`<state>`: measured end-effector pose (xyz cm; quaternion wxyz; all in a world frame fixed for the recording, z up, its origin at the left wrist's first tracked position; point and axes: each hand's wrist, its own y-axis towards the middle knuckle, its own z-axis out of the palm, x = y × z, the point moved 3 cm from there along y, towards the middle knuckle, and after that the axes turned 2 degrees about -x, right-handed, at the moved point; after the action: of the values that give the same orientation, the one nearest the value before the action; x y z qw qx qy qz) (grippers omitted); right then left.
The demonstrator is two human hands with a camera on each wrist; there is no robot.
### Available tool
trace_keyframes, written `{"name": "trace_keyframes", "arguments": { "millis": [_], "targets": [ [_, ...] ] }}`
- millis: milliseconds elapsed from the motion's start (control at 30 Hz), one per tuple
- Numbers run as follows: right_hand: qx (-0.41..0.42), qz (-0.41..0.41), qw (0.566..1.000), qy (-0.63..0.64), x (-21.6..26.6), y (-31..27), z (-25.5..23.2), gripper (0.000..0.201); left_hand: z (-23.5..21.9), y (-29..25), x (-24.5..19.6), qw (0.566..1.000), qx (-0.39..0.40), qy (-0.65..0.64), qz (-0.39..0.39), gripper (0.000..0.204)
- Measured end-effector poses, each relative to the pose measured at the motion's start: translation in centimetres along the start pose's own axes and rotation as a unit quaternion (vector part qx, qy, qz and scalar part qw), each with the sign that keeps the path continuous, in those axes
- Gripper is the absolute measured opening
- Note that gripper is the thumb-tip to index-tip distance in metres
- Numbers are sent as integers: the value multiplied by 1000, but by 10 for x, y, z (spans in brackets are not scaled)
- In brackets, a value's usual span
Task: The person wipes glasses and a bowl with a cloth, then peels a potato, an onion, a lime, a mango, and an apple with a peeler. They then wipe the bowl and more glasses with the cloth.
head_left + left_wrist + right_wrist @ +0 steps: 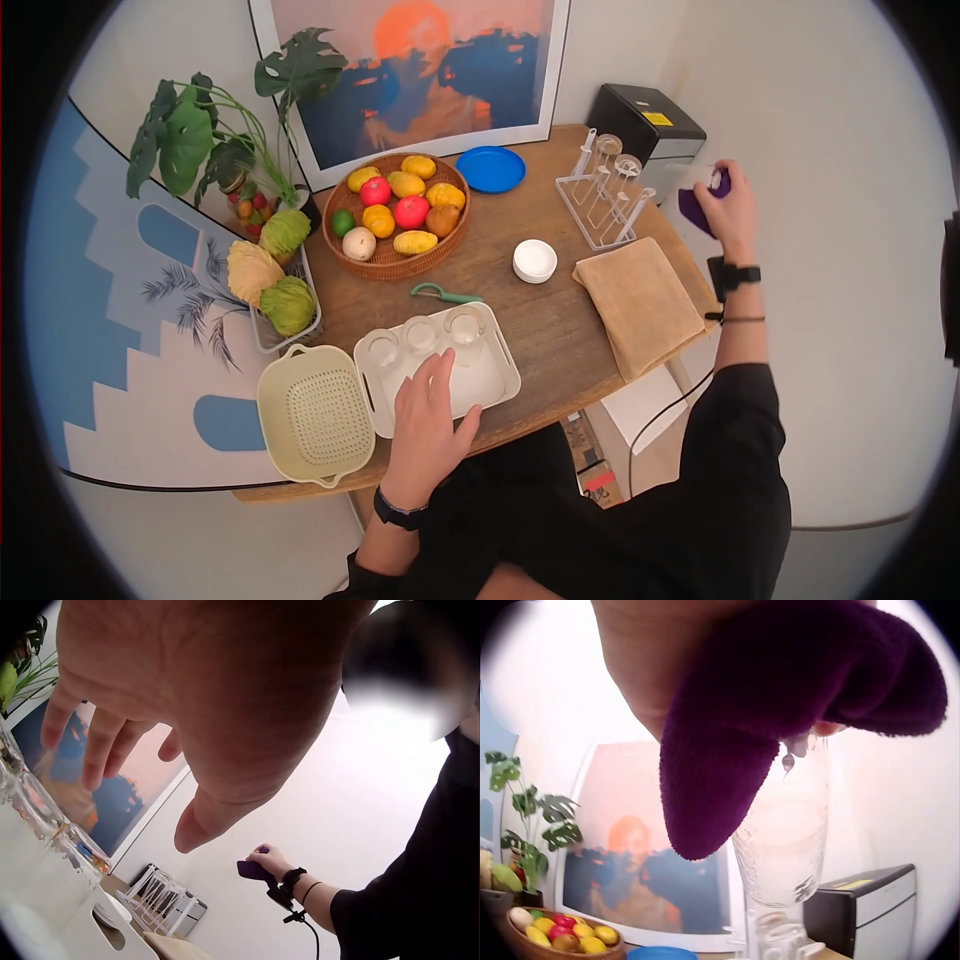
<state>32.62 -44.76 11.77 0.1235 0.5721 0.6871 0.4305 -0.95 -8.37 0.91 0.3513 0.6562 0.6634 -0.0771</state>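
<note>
Out at the right, beyond the table's edge, my right hand (pixel 735 205) grips a dark purple cloth (pixel 727 742) together with a clear drinking glass (pixel 784 851). The cloth hangs beside the glass in the right wrist view and hides most of the fingers. My left hand (pixel 425 430) hovers with spread fingers over a white tray (pixel 512 375), holding nothing. Three clear glasses (pixel 464 326) stand along the tray's far side. At the right back, a white drying rack (pixel 610 243) carries two glasses (pixel 627 167).
A folded tan cloth (pixel 640 305) lies at the table's right edge, with white bowls (pixel 535 261) left of it. A green-handled peeler (pixel 455 297) lies behind the tray. Around these are a colander (pixel 325 415), a fruit basket (pixel 390 268), a blue plate (pixel 491 170) and a dark box (pixel 650 120).
</note>
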Motion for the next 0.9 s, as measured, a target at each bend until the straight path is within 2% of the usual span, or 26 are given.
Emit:
{"name": "trace_keyframes", "arguments": {
  "millis": [33,133,233,367,567,633,767,900],
  "targets": [
    [2,-1,1000,1,-2,12,8,44,0,0,2,1000,7,3,-3,78],
    [92,7,988,-128,-9,35,40,47,3,-2,6,1000,-5,16,-8,77],
    [143,-1,976,-165,-6,40,76,47,1,-5,14,999,-14,44,-23,77],
    [187,-29,969,-157,-33,45,141,47,-9,-13,28,996,-20,63,-65,76],
    [252,45,948,-188,-49,33,187,57,-23,-21,48,983,-51,128,-117,73],
    [248,55,952,-172,-53,32,187,55,-23,-19,51,982,-45,124,-135,72],
    [260,79,953,-133,-49,30,168,50,-16,-9,48,987,-34,98,-122,71],
    [185,95,978,16,-64,27,148,45,-8,7,36,992,-11,95,-82,70]
  ]
}}
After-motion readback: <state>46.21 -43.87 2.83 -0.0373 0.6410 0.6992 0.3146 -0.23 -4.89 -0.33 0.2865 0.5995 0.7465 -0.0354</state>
